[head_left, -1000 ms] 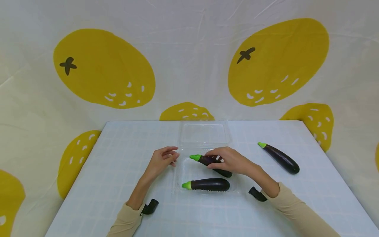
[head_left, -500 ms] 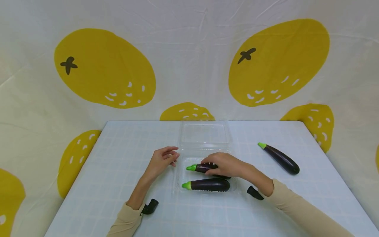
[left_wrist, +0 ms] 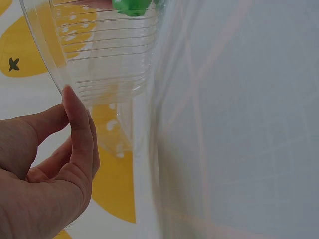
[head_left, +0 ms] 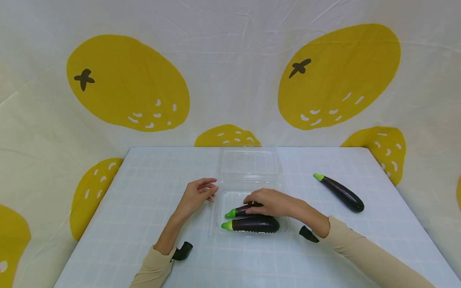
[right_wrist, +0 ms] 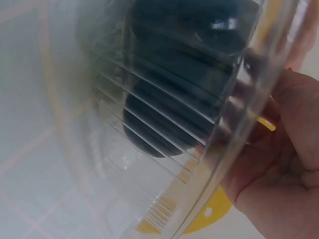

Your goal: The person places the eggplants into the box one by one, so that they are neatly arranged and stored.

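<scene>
Inside the front half of an open clear plastic clamshell container (head_left: 232, 197), my right hand (head_left: 275, 202) holds a dark purple eggplant (head_left: 240, 211) with a green stem, fingers over its far side and thumb on the near side. A second eggplant (head_left: 255, 225) lies along the container's front wall, right beside the held one. My left hand (head_left: 196, 196) is at the container's left edge; in the left wrist view its thumb and fingertip pinch the clear rim (left_wrist: 47, 64). Rounded dark eggplant ends (right_wrist: 154, 119) show through the ribbed wall in the right wrist view.
Another eggplant (head_left: 342, 194) lies on the table to the right, stem pointing back left. The clear lid (head_left: 248, 162) is folded back toward the far edge of the pale checked table (head_left: 155, 168). A cloth (head_left: 230, 80) with yellow fruit prints hangs behind.
My right hand has lowered the eggplant and brought it toward me, from a slanted position to lying alongside the front eggplant. My left hand stays in place.
</scene>
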Motion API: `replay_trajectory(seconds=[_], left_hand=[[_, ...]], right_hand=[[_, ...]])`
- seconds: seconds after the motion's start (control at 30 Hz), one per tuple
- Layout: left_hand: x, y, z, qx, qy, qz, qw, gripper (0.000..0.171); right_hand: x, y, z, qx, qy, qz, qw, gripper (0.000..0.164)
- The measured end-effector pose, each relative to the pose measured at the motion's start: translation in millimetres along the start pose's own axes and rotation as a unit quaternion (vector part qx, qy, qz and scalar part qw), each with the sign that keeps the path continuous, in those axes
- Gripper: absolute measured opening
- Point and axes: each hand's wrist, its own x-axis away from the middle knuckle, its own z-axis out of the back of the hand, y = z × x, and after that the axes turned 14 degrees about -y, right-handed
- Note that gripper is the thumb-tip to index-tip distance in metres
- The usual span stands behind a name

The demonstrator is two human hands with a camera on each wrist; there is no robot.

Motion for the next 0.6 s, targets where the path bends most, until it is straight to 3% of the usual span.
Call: replay_trajectory(seconds=[0.4,0.6], left_hand=[[-0.3,1.2,-0.8,-0.005,0.004,0.003,1.0000,0.039],[0.2,2.0,-0.8,-0.010,0.005,0.006,0.9999,0.040]], right_hand=[[7.9,4.2,-0.1,-0.014,0.003,0.021,1.000,0.029],[17.2,8.0,2.2,-0.012,0.018,0.009,1.000,0.030]])
